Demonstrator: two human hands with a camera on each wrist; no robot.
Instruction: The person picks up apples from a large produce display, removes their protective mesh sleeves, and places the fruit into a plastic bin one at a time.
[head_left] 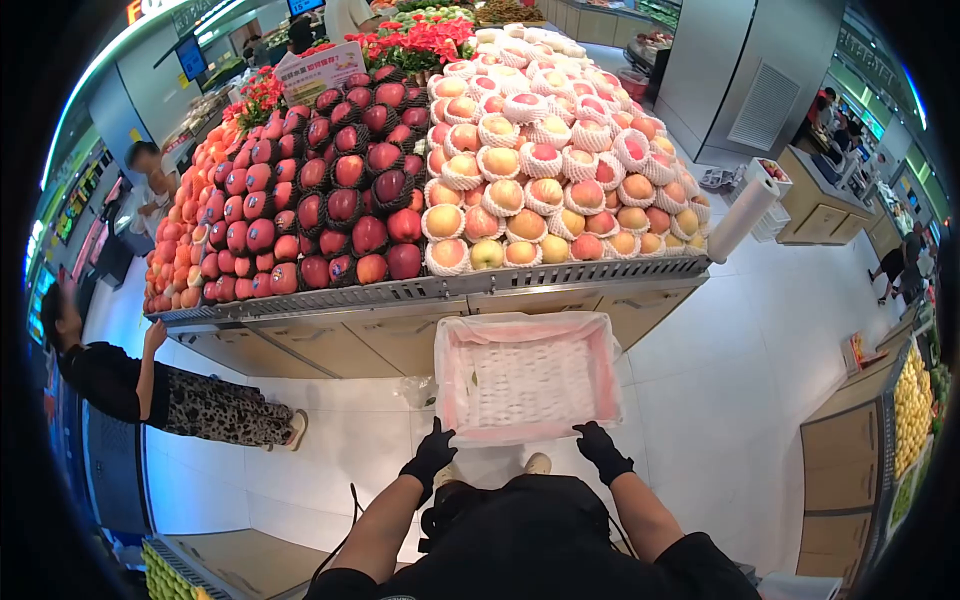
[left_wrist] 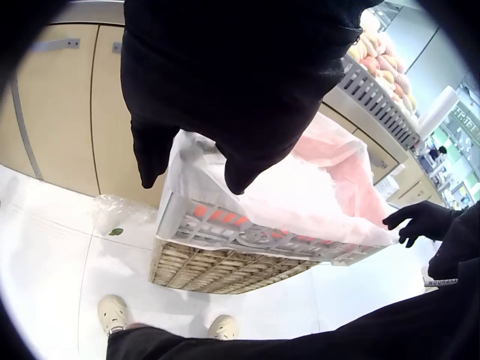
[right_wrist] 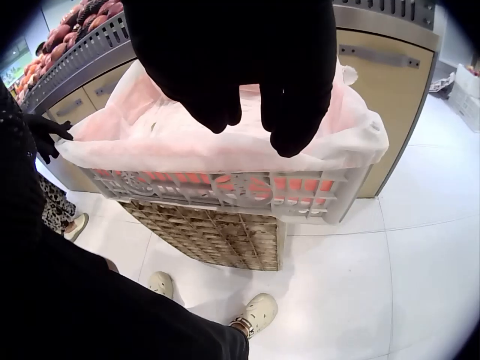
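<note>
With fingers spread, the left grip (head_left: 430, 456) and right grip (head_left: 603, 453) are reaching to the near corners of a lined crate (head_left: 530, 433), which is sitting atop a brown crate (left_wrist: 225, 268).

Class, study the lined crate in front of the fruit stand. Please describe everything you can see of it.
The crate is rectangular, upright and open-topped, with pale grey, plastic-looking latticework walls. A pink and white liner drapes over its rim, and pink-orange shows through the gaps. Bumpy whitish padding covers the bottom; no fruit shows inside. It sits on a brown latticed support before the cabinets. The left hand and right hand are at its near corners; firm contact is unclear.
</note>
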